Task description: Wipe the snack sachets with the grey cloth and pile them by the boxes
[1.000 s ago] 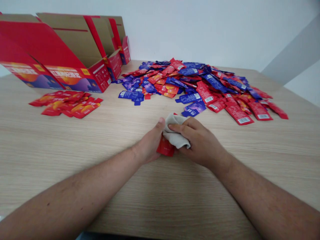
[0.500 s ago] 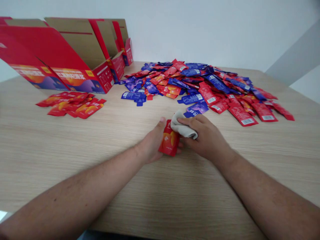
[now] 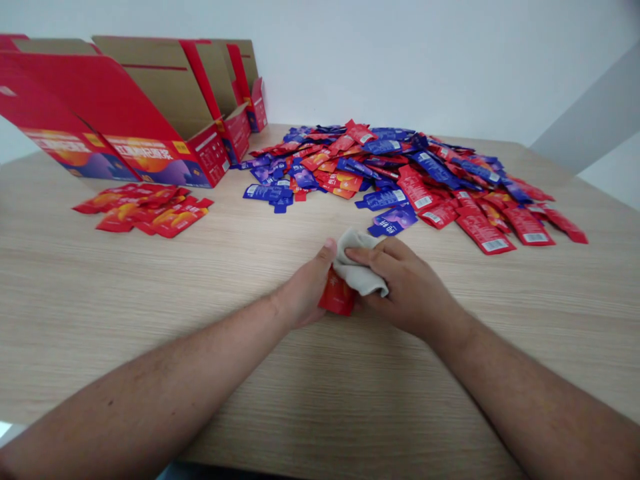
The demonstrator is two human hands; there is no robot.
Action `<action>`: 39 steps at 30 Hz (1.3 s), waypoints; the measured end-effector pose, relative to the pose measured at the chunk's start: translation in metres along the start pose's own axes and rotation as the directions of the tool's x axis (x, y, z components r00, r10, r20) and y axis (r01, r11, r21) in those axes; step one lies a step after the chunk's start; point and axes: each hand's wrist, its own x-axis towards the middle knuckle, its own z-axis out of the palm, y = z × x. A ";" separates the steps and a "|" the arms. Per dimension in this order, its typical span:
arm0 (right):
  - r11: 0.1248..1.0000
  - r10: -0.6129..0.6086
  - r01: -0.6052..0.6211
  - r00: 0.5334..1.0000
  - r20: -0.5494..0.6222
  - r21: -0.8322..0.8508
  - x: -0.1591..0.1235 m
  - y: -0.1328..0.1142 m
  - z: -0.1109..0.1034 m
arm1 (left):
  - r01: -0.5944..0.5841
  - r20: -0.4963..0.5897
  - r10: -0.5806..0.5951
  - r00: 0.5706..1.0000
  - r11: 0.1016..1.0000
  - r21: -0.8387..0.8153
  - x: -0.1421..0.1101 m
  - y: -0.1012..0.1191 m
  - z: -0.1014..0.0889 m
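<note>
In the middle of the head view, my left hand (image 3: pixel 309 288) is closed around a red sachet (image 3: pixel 338 295) with orange print, its thumb along the left edge. A pale grey cloth (image 3: pixel 361 272) lies against the sachet's face and hides its upper part. My right hand (image 3: pixel 411 283) grips that cloth, index finger pressed on top of it. Just beyond the hands lies a purple-blue sachet (image 3: pixel 393 220), at the near edge of a large mixed pile of red and blue sachets (image 3: pixel 350 180).
At the back left stand several red cartons (image 3: pixel 150 157) with raised flaps and brown insides. In front of them a small heap of red sachets (image 3: pixel 150 208) rests on the wood-grain table (image 3: pixel 240 267). A pale wall (image 3: pixel 400 60) rises behind.
The cloth in my right hand has moved down the sachet's face and covers more of its orange print. My left hand keeps hold of the sachet in nearly the same place.
</note>
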 end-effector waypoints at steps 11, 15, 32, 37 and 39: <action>1.000 -0.008 0.008 1.000 0.009 0.004 0.000 0.001 0.001 | 0.000 -0.037 0.001 0.999 1.000 0.009 0.001 0.001 0.001; 0.999 0.047 -0.047 0.999 -0.009 -0.011 0.000 0.004 0.001 | 0.029 -0.004 -0.028 1.000 0.999 0.031 0.001 0.001 0.000; 1.000 0.022 -0.022 0.999 0.023 -0.013 0.002 -0.002 -0.004 | -0.004 -0.006 0.004 1.000 1.000 0.017 -0.001 0.002 0.001; 0.994 0.102 -0.103 0.994 -0.037 -0.029 0.002 0.002 -0.003 | 0.058 -0.006 -0.058 0.998 0.997 0.050 -0.002 0.004 0.000; 0.993 0.108 -0.110 0.993 -0.053 -0.035 0.002 0.002 -0.003 | 0.057 0.005 -0.058 0.998 0.997 0.056 -0.003 0.005 0.001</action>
